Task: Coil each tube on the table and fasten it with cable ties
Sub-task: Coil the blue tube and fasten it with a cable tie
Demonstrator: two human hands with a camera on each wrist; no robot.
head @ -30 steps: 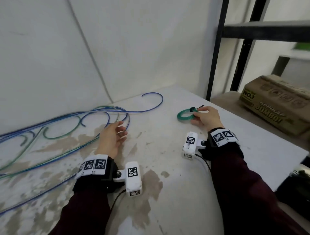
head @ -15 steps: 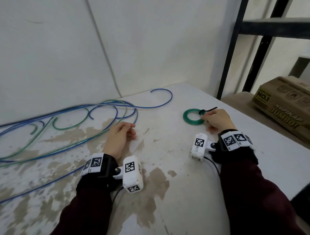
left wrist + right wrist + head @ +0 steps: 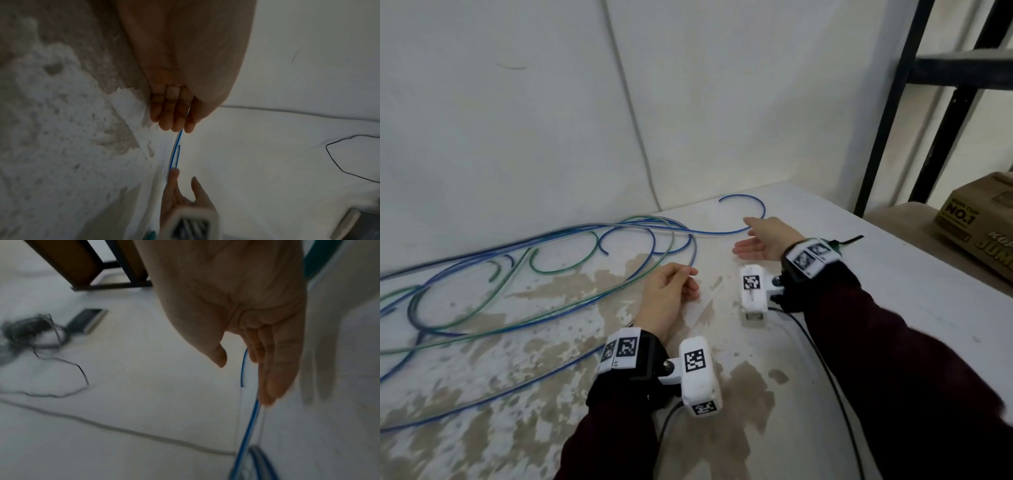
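I see my left hand point(image 3: 667, 294) lying on the table point(image 3: 825, 342), fingers loosely curled and nothing in its grip; a blue tube point(image 3: 619, 287) passes just beyond its fingertips. My right hand point(image 3: 767, 240) reaches forward and to the left, palm turned inward, fingers straight and together, thumb apart, so it is released. Its fingertips sit right at a blue tube end point(image 3: 743, 212) that curls away past them; I cannot tell whether they touch it. Left of my left hand sprawls the loose tangle of blue and green tubes point(image 3: 517, 267). Just behind my right wrist, mostly hidden, a green coil with a black cable tie point(image 3: 851, 239) lies on the table. Both forearms are in dark sleeves.
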